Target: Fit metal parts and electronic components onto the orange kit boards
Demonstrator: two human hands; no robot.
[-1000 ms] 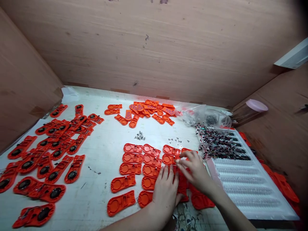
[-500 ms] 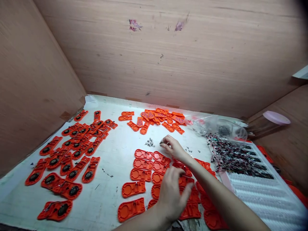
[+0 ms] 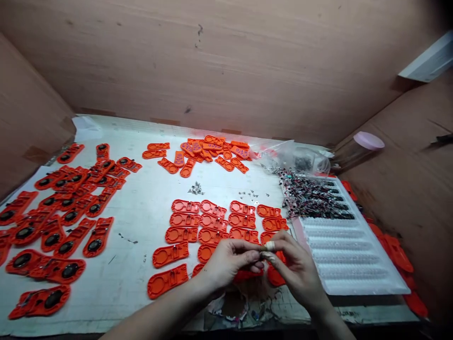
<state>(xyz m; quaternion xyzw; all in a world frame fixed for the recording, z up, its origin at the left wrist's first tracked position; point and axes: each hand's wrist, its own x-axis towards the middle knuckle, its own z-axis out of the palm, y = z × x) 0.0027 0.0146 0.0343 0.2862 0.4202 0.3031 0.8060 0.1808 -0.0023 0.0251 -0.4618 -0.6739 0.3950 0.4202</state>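
Observation:
My left hand and my right hand meet fingertip to fingertip above the near rows of orange plastic shells. Both are closed in a pinch. Whatever lies between the fingertips is too small and too covered to name. A pale wrap sits around a finger of my right hand. The shells lie open side up, and the hands hide several of them. Beyond the rows is a small heap of shiny metal pieces, with more metal bits scattered to its right.
Orange shells fitted with black round parts cover the left side. More orange pieces are piled at the back, beside a clear plastic bag. To the right stands a white ribbed tray bearing wired parts. Board walls enclose the table.
My right hand has come back from near the metal heap to meet my left hand. The left fingers, spread before, are now pinched. The view has shifted right and downward.

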